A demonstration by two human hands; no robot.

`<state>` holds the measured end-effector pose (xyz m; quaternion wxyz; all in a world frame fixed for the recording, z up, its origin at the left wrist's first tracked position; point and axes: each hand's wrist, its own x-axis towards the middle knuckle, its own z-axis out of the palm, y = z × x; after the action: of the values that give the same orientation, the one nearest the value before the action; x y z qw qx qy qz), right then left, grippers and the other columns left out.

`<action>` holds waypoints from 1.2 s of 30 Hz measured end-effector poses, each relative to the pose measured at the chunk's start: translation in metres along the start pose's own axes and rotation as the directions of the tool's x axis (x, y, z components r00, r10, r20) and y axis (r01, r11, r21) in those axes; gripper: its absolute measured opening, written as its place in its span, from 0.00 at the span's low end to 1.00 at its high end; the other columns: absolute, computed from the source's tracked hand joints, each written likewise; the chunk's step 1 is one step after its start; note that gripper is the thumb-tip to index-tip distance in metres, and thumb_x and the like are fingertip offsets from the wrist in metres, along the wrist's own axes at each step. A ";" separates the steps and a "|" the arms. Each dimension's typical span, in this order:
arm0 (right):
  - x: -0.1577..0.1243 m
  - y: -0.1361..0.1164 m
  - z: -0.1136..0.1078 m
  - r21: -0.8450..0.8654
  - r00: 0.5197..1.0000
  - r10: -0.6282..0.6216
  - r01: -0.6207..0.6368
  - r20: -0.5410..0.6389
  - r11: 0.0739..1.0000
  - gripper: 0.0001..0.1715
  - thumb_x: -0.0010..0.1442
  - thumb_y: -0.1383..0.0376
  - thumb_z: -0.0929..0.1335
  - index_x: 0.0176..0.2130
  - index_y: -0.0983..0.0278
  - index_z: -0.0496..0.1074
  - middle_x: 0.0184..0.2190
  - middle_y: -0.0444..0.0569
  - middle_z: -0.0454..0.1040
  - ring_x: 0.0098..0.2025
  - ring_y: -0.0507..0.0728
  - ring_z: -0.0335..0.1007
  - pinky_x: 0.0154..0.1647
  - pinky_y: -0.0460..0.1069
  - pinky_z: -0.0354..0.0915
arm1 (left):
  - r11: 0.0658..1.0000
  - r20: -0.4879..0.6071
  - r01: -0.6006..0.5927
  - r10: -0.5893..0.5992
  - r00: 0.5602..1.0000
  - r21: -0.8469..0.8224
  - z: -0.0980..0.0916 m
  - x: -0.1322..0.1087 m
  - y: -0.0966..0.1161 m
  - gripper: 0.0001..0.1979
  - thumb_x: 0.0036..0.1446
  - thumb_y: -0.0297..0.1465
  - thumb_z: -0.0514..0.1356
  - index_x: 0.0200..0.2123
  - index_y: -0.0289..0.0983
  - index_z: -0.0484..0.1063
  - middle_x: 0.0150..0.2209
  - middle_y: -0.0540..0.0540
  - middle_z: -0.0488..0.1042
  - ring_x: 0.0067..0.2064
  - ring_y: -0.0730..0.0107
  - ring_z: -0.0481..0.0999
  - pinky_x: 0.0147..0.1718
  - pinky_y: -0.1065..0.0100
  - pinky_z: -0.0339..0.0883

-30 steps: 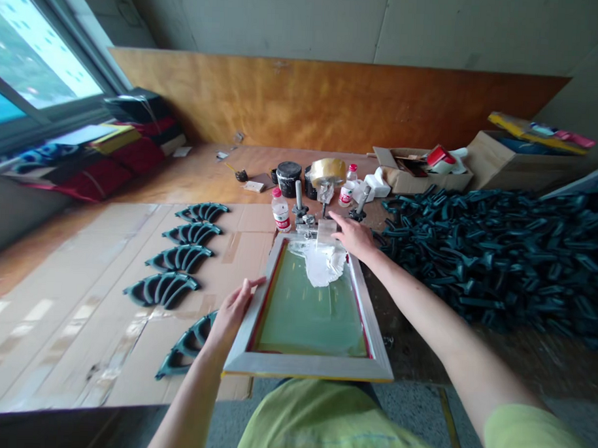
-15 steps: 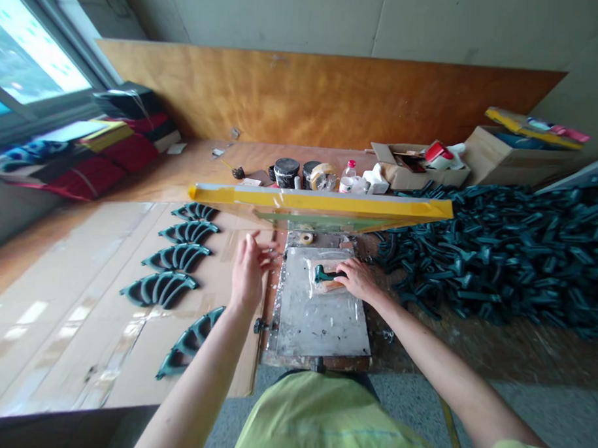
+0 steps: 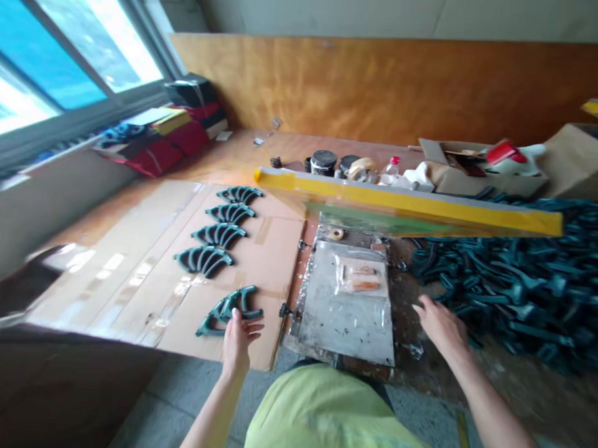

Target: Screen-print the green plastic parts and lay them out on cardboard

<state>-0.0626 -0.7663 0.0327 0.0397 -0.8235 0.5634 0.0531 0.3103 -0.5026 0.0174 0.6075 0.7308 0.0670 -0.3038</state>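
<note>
Both hands had parted since half a second earlier: the left hand point(image 3: 239, 339) had dropped to the cardboard sheet point(image 3: 273, 249), and the right hand point(image 3: 445, 330) had left the plastic-wrapped pad point(image 3: 360, 278). Watching remotely through the head camera, I saw the left fingers loosely spread at the nearest cluster of dark green parts point(image 3: 222, 311), the thumb against one; whether they pinched it or had let go, I could not tell. Four fanned groups point(image 3: 206, 260) of similar parts lay beyond those fingertips, in a line leading away. My right fingers were half extended, thumb set apart from the index, just beside a heap of green parts point(image 3: 513, 284) that spread off to their right. Between the two sets of fingers lay a grey plate point(image 3: 342, 327), the pad on its far half. Farther from the fingers, a yellow-edged frame point(image 3: 408, 198) stood raised over the plate's far end, with black tubs point(image 3: 323, 163) and a red-capped bottle point(image 3: 393, 168) behind.
</note>
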 end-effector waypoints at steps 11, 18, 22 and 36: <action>0.022 0.105 0.074 0.136 0.918 0.337 -0.369 0.212 0.920 0.20 0.51 0.50 0.64 0.39 0.59 0.69 0.25 0.58 0.76 0.27 0.71 0.75 0.31 0.61 0.69 | 0.969 -0.374 0.209 -0.147 0.916 0.131 -0.087 0.041 -0.048 0.26 0.60 0.44 0.44 0.27 0.31 0.72 0.26 0.36 0.77 0.21 0.68 0.74 0.20 0.68 0.66; 0.036 0.053 0.024 0.457 0.999 0.006 -0.025 0.044 0.889 0.22 0.52 0.50 0.64 0.43 0.58 0.70 0.41 0.55 0.78 0.37 0.66 0.76 0.37 0.58 0.69 | 0.888 -0.310 0.252 -0.132 0.941 0.384 -0.101 0.050 -0.034 0.27 0.57 0.48 0.48 0.16 0.37 0.67 0.15 0.41 0.68 0.18 0.62 0.70 0.18 0.65 0.64; 0.041 -0.033 -0.007 0.462 0.909 -0.338 0.415 -0.242 0.784 0.17 0.60 0.60 0.61 0.47 0.59 0.71 0.45 0.53 0.75 0.45 0.62 0.73 0.46 0.55 0.68 | 0.819 -0.379 0.256 -0.051 0.924 0.514 -0.101 0.044 -0.028 0.23 0.54 0.50 0.52 0.24 0.37 0.71 0.24 0.38 0.74 0.30 0.50 0.76 0.28 0.56 0.69; 0.066 -0.106 0.002 0.041 0.679 -0.651 0.702 -0.337 0.711 0.23 0.61 0.73 0.59 0.50 0.60 0.73 0.40 0.53 0.74 0.43 0.61 0.66 0.42 0.54 0.63 | 0.556 -0.484 0.222 0.383 0.787 0.801 0.024 0.046 -0.030 0.37 0.50 0.58 0.53 0.55 0.39 0.66 0.62 0.34 0.58 0.60 0.36 0.57 0.53 0.43 0.56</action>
<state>0.0594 -0.7888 0.0230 0.0400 -0.9651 0.2192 -0.1378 0.3247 -0.5298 -0.0344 0.1496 0.9859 0.0728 -0.0153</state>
